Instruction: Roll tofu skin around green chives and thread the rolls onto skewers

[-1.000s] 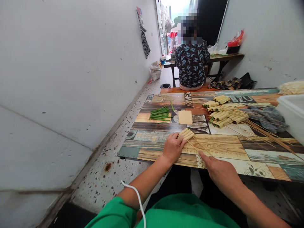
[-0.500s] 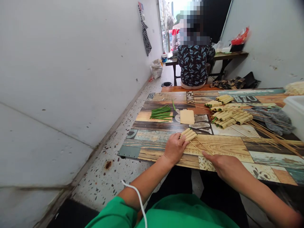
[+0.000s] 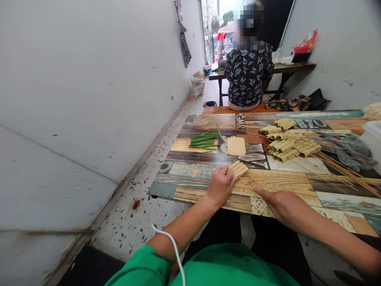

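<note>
My left hand (image 3: pixel 222 184) is closed around a small set of tofu-skin rolls (image 3: pixel 240 169) lying near the table's front edge. Thin bamboo skewers (image 3: pixel 247 182) stick out of these rolls toward my right hand (image 3: pixel 278 202). Its fingers are closed at the skewers' ends, with the index finger stretched along them. Just beyond the rolls lies a flat stack of tofu-skin sheets (image 3: pixel 236 146). Left of that stack is a pile of cut green chives (image 3: pixel 203 140). Finished-looking skewered rolls (image 3: pixel 281 147) are heaped at the right.
Loose skewers (image 3: pixel 342 169) and a grey cloth (image 3: pixel 347 149) lie on the wood-patterned table (image 3: pixel 190 169). A white container (image 3: pixel 372 133) stands at the right edge. Another person (image 3: pixel 248 79) sits beyond, back turned, at a farther table (image 3: pixel 297 68).
The view has shifted slightly. Both hands stay almost in place on the rolls and skewers. The person beyond sits a little more upright.
</note>
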### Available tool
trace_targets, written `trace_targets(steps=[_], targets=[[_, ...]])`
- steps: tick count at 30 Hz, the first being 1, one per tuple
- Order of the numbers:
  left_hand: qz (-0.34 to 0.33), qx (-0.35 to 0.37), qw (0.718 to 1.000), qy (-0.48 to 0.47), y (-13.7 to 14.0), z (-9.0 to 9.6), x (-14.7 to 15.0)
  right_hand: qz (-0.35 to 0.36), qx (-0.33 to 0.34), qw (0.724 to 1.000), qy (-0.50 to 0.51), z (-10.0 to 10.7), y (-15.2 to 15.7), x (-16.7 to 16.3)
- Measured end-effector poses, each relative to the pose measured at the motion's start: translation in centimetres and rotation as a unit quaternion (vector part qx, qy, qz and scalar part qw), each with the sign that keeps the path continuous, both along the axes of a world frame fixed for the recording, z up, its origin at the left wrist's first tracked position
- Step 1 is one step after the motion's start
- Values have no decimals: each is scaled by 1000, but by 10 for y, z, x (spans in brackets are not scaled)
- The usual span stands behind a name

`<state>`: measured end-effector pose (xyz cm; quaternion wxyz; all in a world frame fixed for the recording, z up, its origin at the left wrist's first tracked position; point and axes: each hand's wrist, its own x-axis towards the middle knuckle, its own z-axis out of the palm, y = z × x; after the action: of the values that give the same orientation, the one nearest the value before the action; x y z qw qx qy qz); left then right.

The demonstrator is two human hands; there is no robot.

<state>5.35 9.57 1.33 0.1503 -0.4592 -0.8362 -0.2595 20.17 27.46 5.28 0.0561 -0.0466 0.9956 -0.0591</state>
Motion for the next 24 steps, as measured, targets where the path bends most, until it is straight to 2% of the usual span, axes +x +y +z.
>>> trace_targets(steps=[4, 9, 13, 19, 24], targets=[[1, -2, 1000, -6, 0, 2, 1, -16, -7, 1000, 11, -10, -9, -4], [1, -3, 1000, -6, 0, 1, 1, -24, 54, 997, 49, -18, -17, -7], [-2, -3, 1000, -9, 0, 2, 2, -4, 68, 995, 74, -13, -11, -8], [1, 5, 1000, -14, -1, 3, 3, 5, 95, 995, 31, -3, -6, -11], [1, 9, 1000, -15, -1, 3, 4, 9, 109, 994, 2, -4, 1, -14]])
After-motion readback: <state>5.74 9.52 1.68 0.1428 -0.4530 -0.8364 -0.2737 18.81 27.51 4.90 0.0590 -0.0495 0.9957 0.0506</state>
